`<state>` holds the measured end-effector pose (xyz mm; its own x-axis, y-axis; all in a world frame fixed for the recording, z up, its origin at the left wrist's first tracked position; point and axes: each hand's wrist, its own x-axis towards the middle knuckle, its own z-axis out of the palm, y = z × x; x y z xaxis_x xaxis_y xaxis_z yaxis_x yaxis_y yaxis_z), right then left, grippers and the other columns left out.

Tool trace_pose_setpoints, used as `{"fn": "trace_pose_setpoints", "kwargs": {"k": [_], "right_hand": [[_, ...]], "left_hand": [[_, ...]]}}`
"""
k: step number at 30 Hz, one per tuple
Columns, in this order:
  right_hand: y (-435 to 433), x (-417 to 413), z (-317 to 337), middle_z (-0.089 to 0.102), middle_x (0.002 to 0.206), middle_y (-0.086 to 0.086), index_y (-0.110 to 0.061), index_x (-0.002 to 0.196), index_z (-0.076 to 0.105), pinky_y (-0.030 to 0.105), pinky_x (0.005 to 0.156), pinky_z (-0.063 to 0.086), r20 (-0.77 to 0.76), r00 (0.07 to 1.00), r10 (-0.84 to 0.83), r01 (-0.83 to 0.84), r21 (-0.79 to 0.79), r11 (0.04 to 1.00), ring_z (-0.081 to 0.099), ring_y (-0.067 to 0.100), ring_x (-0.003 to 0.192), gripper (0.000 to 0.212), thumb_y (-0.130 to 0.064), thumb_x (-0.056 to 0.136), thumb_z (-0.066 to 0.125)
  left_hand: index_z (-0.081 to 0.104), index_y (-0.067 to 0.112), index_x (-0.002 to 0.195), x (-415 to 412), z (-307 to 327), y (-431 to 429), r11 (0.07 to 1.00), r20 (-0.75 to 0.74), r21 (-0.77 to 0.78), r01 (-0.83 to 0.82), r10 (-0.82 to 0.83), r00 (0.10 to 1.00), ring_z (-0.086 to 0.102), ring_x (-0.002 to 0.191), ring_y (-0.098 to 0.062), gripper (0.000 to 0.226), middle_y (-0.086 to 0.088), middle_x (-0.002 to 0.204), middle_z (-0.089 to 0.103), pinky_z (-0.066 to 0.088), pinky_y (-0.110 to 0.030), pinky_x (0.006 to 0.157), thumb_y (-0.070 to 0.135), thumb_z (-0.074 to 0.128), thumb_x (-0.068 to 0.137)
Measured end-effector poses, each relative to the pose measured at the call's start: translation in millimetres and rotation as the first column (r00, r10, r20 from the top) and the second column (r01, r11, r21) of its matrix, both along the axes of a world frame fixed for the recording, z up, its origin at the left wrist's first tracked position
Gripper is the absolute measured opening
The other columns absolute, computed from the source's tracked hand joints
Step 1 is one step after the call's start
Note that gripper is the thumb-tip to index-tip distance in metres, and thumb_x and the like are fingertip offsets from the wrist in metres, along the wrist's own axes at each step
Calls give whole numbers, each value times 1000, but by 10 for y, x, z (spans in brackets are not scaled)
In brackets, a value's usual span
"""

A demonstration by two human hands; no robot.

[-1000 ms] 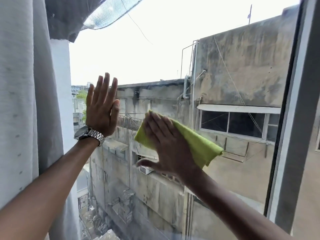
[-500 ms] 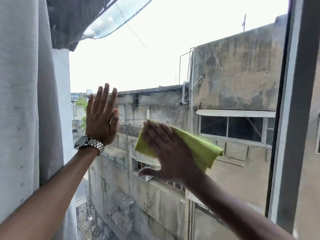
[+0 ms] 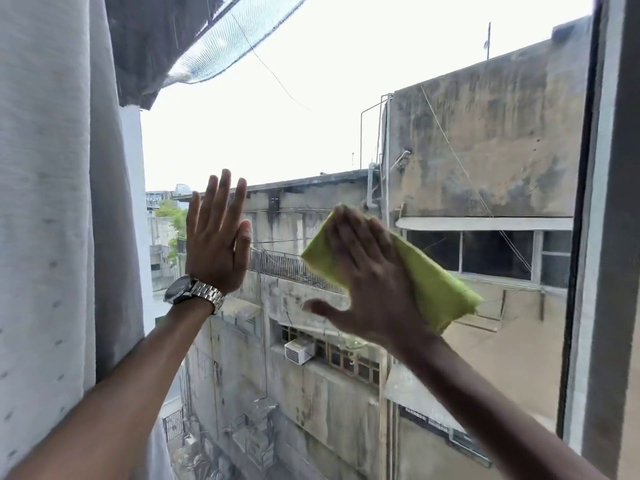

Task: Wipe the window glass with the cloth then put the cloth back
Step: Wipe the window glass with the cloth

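Note:
The window glass (image 3: pixel 311 126) fills the middle of the view, with sky and grey buildings behind it. My right hand (image 3: pixel 367 282) lies flat with fingers spread, pressing a folded yellow-green cloth (image 3: pixel 440 289) against the pane; the hand is slightly blurred. The cloth sticks out past the hand on its left and lower right. My left hand (image 3: pixel 216 237), with a metal watch on the wrist, rests flat on the glass to the left of the cloth, fingers up and holding nothing.
A pale grey curtain (image 3: pixel 52 220) hangs along the left side, close to my left arm. The dark window frame (image 3: pixel 588 237) runs down the right edge. A dark awning and netting (image 3: pixel 194 39) show outside at the top left.
My right hand has slid the cloth to the right and a little upward on the glass. My left hand stays flat on the pane. The view has tilted slightly upward.

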<state>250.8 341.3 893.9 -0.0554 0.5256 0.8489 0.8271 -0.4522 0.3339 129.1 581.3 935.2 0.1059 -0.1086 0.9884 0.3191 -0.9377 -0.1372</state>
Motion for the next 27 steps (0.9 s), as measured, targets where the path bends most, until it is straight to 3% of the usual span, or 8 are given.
{"fn": "trace_pose_setpoints", "kwargs": {"k": [2, 4, 11, 14, 17, 20, 24, 27], "right_hand": [[104, -92, -446, 15, 170, 9, -8, 159, 23, 48, 128, 19, 140, 988, 69, -19, -334, 942, 12, 24, 158, 116, -93, 82, 30], [-16, -37, -673, 20, 168, 6, -11, 158, 28, 42, 131, 15, 196, 973, 117, -15, -459, 888, 20, 21, 157, 110, -91, 82, 37], [180, -80, -68, 21, 168, 14, -2, 157, 27, 45, 131, 8, -101, 995, 13, 8, 208, 978, 16, 26, 158, 101, -81, 94, 24], [431, -256, -695, 27, 166, 13, -5, 155, 33, 45, 131, 11, 142, 980, 137, -86, -317, 944, 25, 30, 155, 106, -86, 87, 40], [401, -205, -1104, 23, 168, 10, -8, 157, 30, 45, 130, 14, 372, 887, 274, 102, -736, 670, 20, 26, 157, 104, -84, 87, 42], [384, -77, -735, 31, 165, 8, -7, 155, 35, 44, 130, 19, 362, 894, 264, 26, -630, 776, 28, 23, 154, 99, -82, 89, 36], [459, -141, -101, 27, 166, 12, -7, 158, 27, 46, 129, 17, 213, 975, 61, -19, -194, 981, 24, 26, 156, 95, -79, 97, 17], [463, -165, -392, 25, 166, 15, -4, 157, 27, 47, 129, 16, 242, 964, 112, -31, -315, 948, 23, 29, 156, 105, -85, 91, 29]], "left_hand": [[29, 9, 156, -3, 15, -15, 1000, 2, 5, 8, -8, 1000, 15, 158, -26, 58, -15, 167, 23, 20, -61, 124, 28, 27, 100], [28, 10, 156, -3, 5, -5, 1000, 4, 3, 9, -9, 1000, 14, 158, -26, 58, -15, 167, 22, 19, -60, 124, 28, 27, 100], [25, 14, 157, 11, 7, 23, 1000, 6, 8, -1, 1, 1000, 12, 158, -23, 58, -12, 168, 20, 15, -56, 127, 31, 24, 102], [23, 16, 158, 21, -6, 22, 1000, 9, 7, -6, 6, 1000, 12, 158, -22, 58, -11, 168, 21, 13, -53, 129, 31, 22, 102], [23, 17, 157, 23, 13, 34, 1000, 9, -10, 1, 0, 1000, 12, 158, -22, 58, -11, 168, 21, 11, -51, 130, 31, 22, 102], [26, 16, 157, 26, 0, 26, 1000, 31, -8, -9, 10, 999, 14, 158, -22, 57, -11, 167, 23, 13, -52, 129, 30, 22, 102], [26, 16, 157, 28, 5, 34, 1000, 34, -6, -14, 14, 999, 15, 158, -22, 56, -12, 167, 23, 12, -50, 130, 26, 26, 102], [25, 15, 157, 22, -6, 7, 1000, 25, -20, -10, 10, 1000, 15, 158, -22, 56, -12, 167, 23, 13, -51, 129, 25, 26, 102]]}}
